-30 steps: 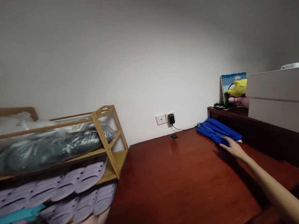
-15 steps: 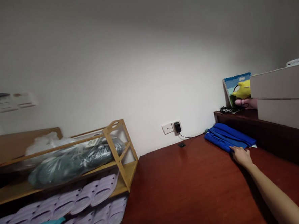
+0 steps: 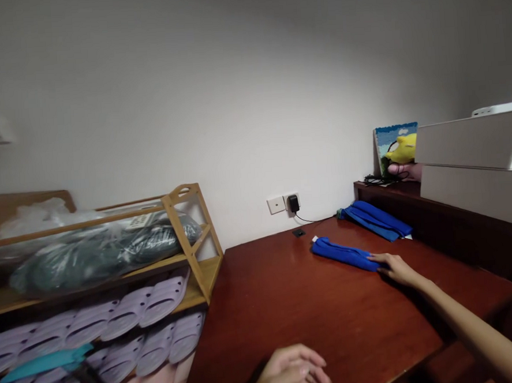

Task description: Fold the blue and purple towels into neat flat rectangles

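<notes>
My right hand [image 3: 393,268] grips the near end of a long folded blue cloth [image 3: 340,254], which lies on the dark red tabletop [image 3: 280,305]. A small white tag shows at the cloth's far end. Behind it, against the raised ledge, more folded blue cloths [image 3: 377,219] are stacked, a white tag at their near end. Low in the middle, over the front of the tabletop, is my left hand [image 3: 293,371], its fingers loosely bent and apart with nothing in them.
White boxes [image 3: 472,187] are stacked on the dark ledge [image 3: 452,211], beside a picture and a yellow toy [image 3: 403,149]. A black plug [image 3: 293,203] sits in the wall socket. At left stands a wooden rack [image 3: 200,241] with lilac slippers [image 3: 162,301] and a plastic-wrapped bundle [image 3: 99,262].
My right hand has pulled one folded blue cloth off the stack, towards me and left. My left hand has come into view at the bottom. The view has shifted slightly.
</notes>
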Tool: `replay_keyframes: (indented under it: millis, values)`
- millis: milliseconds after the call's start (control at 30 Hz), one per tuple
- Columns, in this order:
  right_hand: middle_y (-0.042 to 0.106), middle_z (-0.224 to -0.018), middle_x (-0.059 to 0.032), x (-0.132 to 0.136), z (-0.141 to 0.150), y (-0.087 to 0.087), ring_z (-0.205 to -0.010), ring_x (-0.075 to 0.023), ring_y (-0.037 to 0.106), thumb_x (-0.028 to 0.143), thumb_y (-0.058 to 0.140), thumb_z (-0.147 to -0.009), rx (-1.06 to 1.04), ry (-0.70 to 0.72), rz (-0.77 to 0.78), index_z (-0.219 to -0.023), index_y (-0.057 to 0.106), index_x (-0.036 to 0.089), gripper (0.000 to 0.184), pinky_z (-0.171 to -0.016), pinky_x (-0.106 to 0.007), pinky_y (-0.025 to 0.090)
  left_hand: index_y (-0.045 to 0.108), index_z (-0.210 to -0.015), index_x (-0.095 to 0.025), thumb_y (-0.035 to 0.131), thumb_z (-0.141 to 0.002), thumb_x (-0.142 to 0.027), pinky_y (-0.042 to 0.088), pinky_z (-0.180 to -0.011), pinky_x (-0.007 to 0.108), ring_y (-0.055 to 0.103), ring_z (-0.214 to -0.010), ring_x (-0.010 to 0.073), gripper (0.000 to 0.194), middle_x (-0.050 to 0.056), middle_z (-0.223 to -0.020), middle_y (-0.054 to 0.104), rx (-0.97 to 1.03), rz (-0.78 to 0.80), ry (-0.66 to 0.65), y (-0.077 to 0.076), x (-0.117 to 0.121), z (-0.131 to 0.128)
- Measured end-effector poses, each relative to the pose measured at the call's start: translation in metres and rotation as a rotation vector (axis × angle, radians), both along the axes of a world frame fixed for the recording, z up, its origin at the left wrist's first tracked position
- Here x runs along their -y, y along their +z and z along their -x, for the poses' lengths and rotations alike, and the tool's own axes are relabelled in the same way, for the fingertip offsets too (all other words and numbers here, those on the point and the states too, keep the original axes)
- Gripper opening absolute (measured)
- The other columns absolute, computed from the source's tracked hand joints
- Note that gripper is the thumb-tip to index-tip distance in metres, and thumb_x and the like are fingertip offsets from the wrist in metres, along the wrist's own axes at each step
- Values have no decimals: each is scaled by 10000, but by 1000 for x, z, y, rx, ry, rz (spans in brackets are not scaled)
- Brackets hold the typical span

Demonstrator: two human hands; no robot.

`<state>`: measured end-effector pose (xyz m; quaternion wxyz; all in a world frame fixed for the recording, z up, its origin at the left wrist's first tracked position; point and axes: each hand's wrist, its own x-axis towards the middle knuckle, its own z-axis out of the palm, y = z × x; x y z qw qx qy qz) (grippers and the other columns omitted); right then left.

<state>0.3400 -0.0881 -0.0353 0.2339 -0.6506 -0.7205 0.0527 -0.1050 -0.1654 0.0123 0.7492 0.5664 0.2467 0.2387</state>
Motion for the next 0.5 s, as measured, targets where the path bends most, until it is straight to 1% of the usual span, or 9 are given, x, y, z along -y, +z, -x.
replay_keyframes:
  millis: [100, 200, 267, 333, 367, 400, 433, 467, 500]
  values:
    - [531, -1330, -66, 19, 13, 2, -1218, -227, 494, 366, 492, -836, -93, 133, -16, -1244, 588, 247, 436, -1048, -398, 335, 662, -898, -113, 633, -759, -413, 408, -584, 258, 651, -752, 213, 331, 143, -885, 697, -81, -131, 84, 4, -17, -10]
    - [527, -1334, -74, 36, 31, 5, -1234, -244, 474, 433, 499, -848, -131, 219, 8, -1250, 583, 251, 450, -1056, -434, 321, 664, -878, -139, 574, -769, -335, 446, -643, 281, 625, -830, 214, 242, 114, -926, 683, -238, -338, 177, 7, -28, -13]
    - [521, -1341, -73, 47, 47, 8, -1248, -253, 458, 459, 499, -855, -159, 265, 28, -1245, 587, 265, 445, -1063, -455, 307, 654, -926, -169, 533, -781, -271, 463, -743, 316, 602, -927, 221, 214, 102, -1018, 663, -360, -581, 285, 11, -35, -11]
    - [507, -1355, -62, 59, 66, 12, -1261, -258, 441, 467, 497, -862, -184, 308, 52, -1241, 588, 290, 428, -1069, -474, 294, 606, -1099, -201, 501, -795, -220, 416, -914, 381, 522, -1120, 243, 322, 108, -1231, 579, -475, -872, 408, 17, -43, -7]
    - [498, -1365, -55, 64, 75, 15, -1269, -258, 431, 465, 496, -867, -192, 334, 69, -1244, 584, 303, 420, -1072, -479, 288, 545, -1212, -215, 488, -803, -205, 354, -996, 420, 446, -1221, 254, 413, 108, -1345, 497, -532, -1011, 437, 20, -47, -5]
    - [487, -1374, -49, 70, 85, 18, -1277, -256, 420, 462, 496, -871, -198, 361, 86, -1250, 576, 316, 414, -1076, -481, 282, 462, -1313, -225, 478, -811, -197, 279, -1053, 456, 364, -1294, 262, 503, 103, -1425, 415, -589, -1130, 426, 24, -51, -2]
    - [477, -1384, -43, 76, 94, 21, -1285, -255, 409, 458, 498, -874, -202, 388, 105, -1258, 567, 328, 412, -1080, -482, 277, 384, -1379, -232, 477, -819, -199, 210, -1086, 486, 301, -1336, 268, 569, 98, -1469, 355, -647, -1220, 372, 26, -55, 1]
    - [465, -1394, -37, 81, 102, 24, -1295, -253, 396, 457, 501, -874, -206, 415, 124, -1269, 555, 338, 415, -1085, -482, 269, 342, -1407, -237, 482, -825, -210, 172, -1095, 505, 281, -1348, 275, 599, 94, -1481, 338, -700, -1273, 285, 28, -59, 4]
    - [454, -1403, -31, 87, 109, 26, -1303, -253, 385, 460, 510, -871, -212, 441, 143, -1279, 543, 346, 425, -1090, -482, 261, 350, -1405, -242, 486, -835, -226, 178, -1091, 509, 311, -1332, 278, 587, 92, -1463, 372, -746, -1288, 182, 30, -62, 8]
